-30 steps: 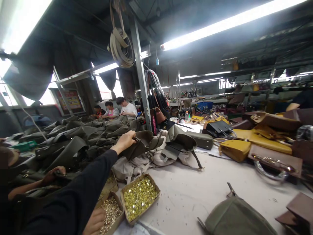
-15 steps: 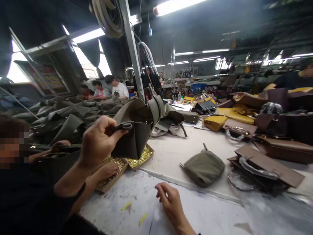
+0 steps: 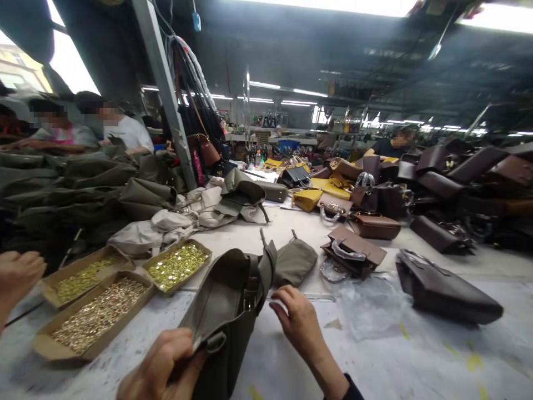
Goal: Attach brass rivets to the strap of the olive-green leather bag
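Note:
My left hand grips the edge of an olive-green leather bag near its strap loop, low at the bottom centre. The bag rests on the white worktable with its mouth toward me. Fingers apart, my right hand hovers just right of the bag's upper flap and holds nothing. A second small olive bag lies just behind the held one.
Three cardboard trays of brass rivets sit at the left. Another person's hand is at the left edge. Olive bags pile at the back left; brown bags and yellow bags lie right. A steel post stands behind.
My left hand has brought the olive bag from the pile down onto the table in front of me. My right hand has come up beside it. The view has tilted down and turned right.

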### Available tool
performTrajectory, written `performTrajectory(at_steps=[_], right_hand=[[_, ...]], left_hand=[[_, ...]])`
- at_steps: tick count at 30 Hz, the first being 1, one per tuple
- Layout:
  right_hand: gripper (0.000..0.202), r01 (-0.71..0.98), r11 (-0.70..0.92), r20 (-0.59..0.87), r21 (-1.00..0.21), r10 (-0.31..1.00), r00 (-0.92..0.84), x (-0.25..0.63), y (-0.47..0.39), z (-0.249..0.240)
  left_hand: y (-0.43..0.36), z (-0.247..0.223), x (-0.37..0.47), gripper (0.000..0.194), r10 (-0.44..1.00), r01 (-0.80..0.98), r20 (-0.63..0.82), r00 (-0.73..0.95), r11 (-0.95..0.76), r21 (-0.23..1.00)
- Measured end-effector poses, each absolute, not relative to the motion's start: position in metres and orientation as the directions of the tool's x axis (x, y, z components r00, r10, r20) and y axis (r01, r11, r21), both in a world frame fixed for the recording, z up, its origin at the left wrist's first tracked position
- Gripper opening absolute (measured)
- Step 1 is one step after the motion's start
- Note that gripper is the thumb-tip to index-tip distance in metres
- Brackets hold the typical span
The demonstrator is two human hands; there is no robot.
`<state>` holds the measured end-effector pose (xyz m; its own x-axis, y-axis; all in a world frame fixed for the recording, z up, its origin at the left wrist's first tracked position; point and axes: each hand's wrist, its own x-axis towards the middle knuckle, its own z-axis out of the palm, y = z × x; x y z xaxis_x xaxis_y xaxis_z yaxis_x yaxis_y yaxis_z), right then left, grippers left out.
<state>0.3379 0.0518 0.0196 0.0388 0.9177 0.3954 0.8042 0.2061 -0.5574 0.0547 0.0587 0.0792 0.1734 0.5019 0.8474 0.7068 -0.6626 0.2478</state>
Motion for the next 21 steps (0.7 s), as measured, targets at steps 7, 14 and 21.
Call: performTrajectory(at_steps=[7,14,21], right_hand=[[0.045,0.972,0.081,0.509,-0.219,0.860,0.043,0.361,0.110,-0.012],[0.041,0.987,0.039,0.483,-0.155,0.875,0.041,0.372,0.112,-0.041],[0.030,0.979,0.087,0.686,-0.186,0.724,0.066,0.384,0.113,-0.024]], left_hand=[[0.040,0.077,0.077,0.016,0.597,0.685,0.792,0.124,-0.629,0.367],[0.039,0.065,0.073,0.013,0.665,0.689,0.693,0.279,-0.641,0.339],[0.044,0.073,0.064,0.016,0.640,0.681,0.704,0.307,-0.665,0.308]])
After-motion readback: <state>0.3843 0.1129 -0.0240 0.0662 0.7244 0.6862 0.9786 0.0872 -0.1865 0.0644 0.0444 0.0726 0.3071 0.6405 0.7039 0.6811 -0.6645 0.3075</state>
